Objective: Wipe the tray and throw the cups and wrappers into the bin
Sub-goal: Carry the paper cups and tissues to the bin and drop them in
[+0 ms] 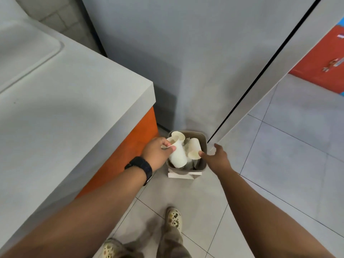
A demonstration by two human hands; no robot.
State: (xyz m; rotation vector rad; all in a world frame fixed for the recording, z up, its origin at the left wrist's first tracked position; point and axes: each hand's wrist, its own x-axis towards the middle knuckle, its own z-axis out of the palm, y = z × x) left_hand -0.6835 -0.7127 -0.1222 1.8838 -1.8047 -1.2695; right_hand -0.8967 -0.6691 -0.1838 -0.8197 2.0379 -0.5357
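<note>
L hand (158, 152) pinches paper cup (177, 155) near rim, over bin (203, 140) on floor by counter (74, 112) corner. R hand (216, 155) spread, holds nothing. Cup prob. light, thin, crushable: hold gently at rim.

Floor (279, 164): pale grey square tiles with thin dark grout lines. Bin (203, 144): small, brown, open-topped, standing directly on the tiles against the grey wall; a white flat piece (178, 175) shows at its near foot, touching the base. Orange-sided counter (119, 161): just beside the bin, left. Two patterned clogs (174, 217): near side of the bin, on the tiles. Red panel (320, 58): well apart from the bin, far right.
</note>
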